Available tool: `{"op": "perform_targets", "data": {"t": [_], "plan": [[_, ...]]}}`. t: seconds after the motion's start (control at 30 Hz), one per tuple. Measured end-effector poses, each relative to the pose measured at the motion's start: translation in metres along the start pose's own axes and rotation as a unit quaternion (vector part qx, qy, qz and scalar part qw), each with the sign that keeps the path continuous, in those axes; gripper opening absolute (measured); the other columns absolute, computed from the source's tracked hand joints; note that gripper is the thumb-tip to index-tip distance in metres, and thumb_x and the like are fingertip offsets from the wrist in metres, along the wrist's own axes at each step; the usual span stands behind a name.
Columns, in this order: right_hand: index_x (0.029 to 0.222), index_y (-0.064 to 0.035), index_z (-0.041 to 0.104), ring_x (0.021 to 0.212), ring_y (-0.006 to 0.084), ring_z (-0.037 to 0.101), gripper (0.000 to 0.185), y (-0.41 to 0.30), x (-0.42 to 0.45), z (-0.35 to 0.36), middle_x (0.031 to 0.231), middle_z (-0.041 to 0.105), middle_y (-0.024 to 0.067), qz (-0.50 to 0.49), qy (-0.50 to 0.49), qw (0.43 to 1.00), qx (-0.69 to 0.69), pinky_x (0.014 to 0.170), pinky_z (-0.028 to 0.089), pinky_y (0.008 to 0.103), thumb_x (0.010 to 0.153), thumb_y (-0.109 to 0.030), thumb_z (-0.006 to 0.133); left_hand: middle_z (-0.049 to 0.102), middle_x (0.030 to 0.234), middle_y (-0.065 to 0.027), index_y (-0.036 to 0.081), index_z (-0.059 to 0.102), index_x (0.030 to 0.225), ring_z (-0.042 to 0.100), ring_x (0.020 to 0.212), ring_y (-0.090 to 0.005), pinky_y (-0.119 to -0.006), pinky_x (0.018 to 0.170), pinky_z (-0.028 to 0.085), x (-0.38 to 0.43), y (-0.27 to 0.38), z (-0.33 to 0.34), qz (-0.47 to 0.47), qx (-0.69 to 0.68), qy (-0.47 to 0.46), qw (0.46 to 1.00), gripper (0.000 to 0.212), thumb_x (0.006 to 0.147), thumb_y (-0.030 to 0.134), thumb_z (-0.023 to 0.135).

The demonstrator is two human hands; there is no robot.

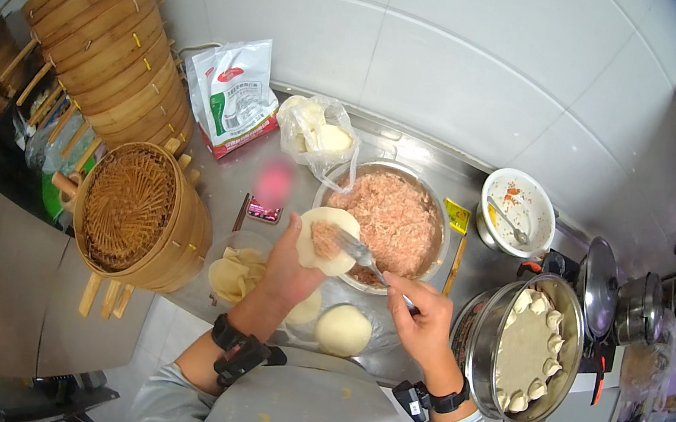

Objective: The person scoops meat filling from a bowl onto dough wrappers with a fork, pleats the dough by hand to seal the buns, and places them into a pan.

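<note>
On my left hand point(297, 264) lies a round dough wrapper point(346, 221), held at its edge by the fingers and thumb. A mound of minced meat filling point(325, 240) covers the wrapper's middle. My right hand point(423, 319) grips the handle of a metal utensil point(358, 250), whose flat end touches the filling. Just behind and to the right of the wrapper is a steel bowl point(444, 227) of pinkish minced filling point(393, 213). Nearer to me rests a smooth ball of dough point(344, 330). Loose wrappers point(237, 274) are piled on a plate left of my forearm.
Bamboo steamers point(111, 39) are stacked at the left, another steamer pile point(183, 240) before them. A steel steamer pot point(527, 350) at the right holds several buns around its edge. A white bowl point(529, 207) with a spoon, a flour bag point(234, 94) and bagged dough point(317, 132) stand behind.
</note>
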State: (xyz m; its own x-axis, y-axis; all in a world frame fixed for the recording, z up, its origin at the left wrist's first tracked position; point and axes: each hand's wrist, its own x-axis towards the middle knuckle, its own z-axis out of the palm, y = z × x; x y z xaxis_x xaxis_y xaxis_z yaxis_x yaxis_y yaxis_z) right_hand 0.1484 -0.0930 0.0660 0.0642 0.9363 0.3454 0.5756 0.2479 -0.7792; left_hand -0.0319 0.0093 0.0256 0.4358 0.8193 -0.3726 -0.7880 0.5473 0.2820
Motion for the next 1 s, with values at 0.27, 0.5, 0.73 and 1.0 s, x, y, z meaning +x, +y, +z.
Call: {"op": "perform_targets", "data": {"t": [0.27,0.5,0.73,1.0], "plan": [[0.101,-0.0023,0.071,0.067,0.0156,0.066,0.017,-0.018,0.021,-0.015,0.083,0.071,0.0148,0.062,-0.07,0.996,-0.005,0.061,0.05,0.0254,0.085,-0.002,0.064,0.054,0.129,-0.0141,0.002,0.046,0.131,0.051,0.122,-0.0293,-0.046,0.105,0.04,0.003,-0.004,-0.017,-0.013,0.076,-0.061,0.995,0.063,0.101,0.053,0.025],[0.094,-0.0038,0.072,0.067,0.0292,0.066,0.017,-0.025,0.039,-0.023,0.083,0.069,0.0149,-0.055,-0.083,0.984,-0.149,0.061,0.052,0.0341,0.079,-0.002,0.066,0.053,0.131,-0.0143,0.001,0.045,0.132,0.05,0.123,-0.029,-0.047,0.106,0.039,0.008,-0.004,-0.029,-0.011,0.043,-0.062,0.997,0.064,0.101,0.054,0.027],[0.074,-0.009,0.069,0.076,0.0304,0.064,0.004,0.007,0.05,-0.011,0.075,0.064,0.0112,-0.027,-0.157,0.893,-0.421,0.064,0.051,0.0408,0.073,-0.011,0.065,0.054,0.13,-0.0146,0.0,0.046,0.13,0.052,0.122,-0.0292,-0.046,0.105,0.04,0.002,0.01,-0.03,-0.008,0.036,0.0,0.999,0.058,0.101,0.049,0.034],[0.084,-0.01,0.07,0.078,0.0303,0.065,0.012,0.062,0.032,0.05,0.08,0.066,0.01,-0.041,-0.261,0.865,-0.427,0.068,0.053,0.041,0.078,-0.015,0.062,0.058,0.125,-0.0125,-0.001,0.054,0.122,0.058,0.113,-0.0263,-0.042,0.102,0.045,-0.012,0.019,-0.042,-0.01,0.058,0.024,0.998,0.034,0.091,0.014,0.058]]}}
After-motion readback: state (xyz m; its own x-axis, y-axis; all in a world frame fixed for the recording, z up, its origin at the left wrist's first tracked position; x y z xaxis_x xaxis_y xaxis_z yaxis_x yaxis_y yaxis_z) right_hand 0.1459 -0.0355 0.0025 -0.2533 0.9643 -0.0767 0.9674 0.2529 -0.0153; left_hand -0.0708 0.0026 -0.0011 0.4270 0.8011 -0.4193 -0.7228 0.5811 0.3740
